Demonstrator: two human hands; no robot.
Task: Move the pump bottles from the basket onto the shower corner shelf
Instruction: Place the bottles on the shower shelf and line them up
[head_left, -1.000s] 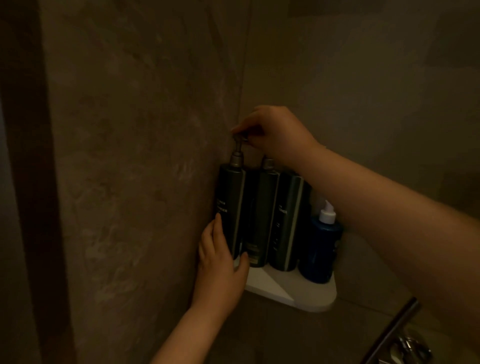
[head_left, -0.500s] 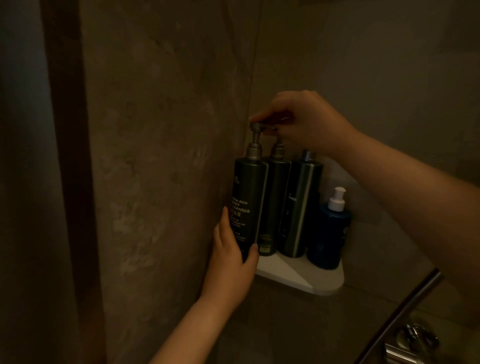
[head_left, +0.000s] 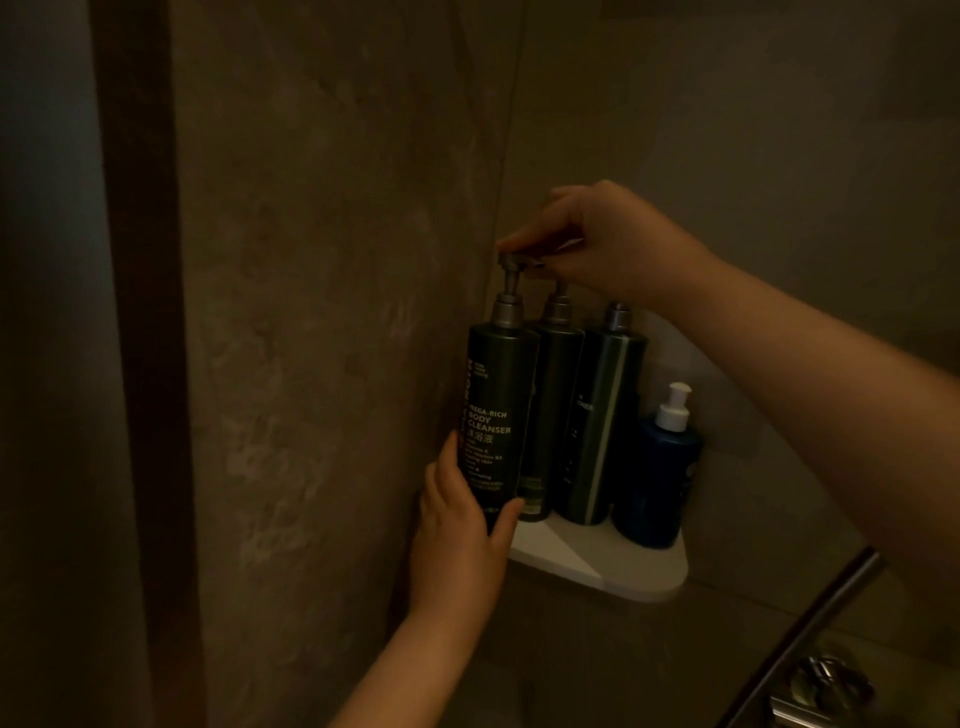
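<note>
Three tall dark pump bottles stand in a row on the white corner shelf. The leftmost, a body cleanser bottle, is against the left wall at the shelf's left edge. My left hand wraps its lower body. My right hand pinches its grey pump head from above. The second bottle and third bottle stand upright beside it; the hand hides the pump heads of those two. The basket is out of view.
A shorter blue bottle with a white pump fills the shelf's right end. Tiled walls meet in the corner behind. A metal bar and chrome shower fitting sit at the lower right. A dark vertical frame runs down the left.
The view has shifted slightly, so the shelf and bottles sit a little lower in the frame. The cleanser bottle's label faces me more. Both hands keep their hold on it.
</note>
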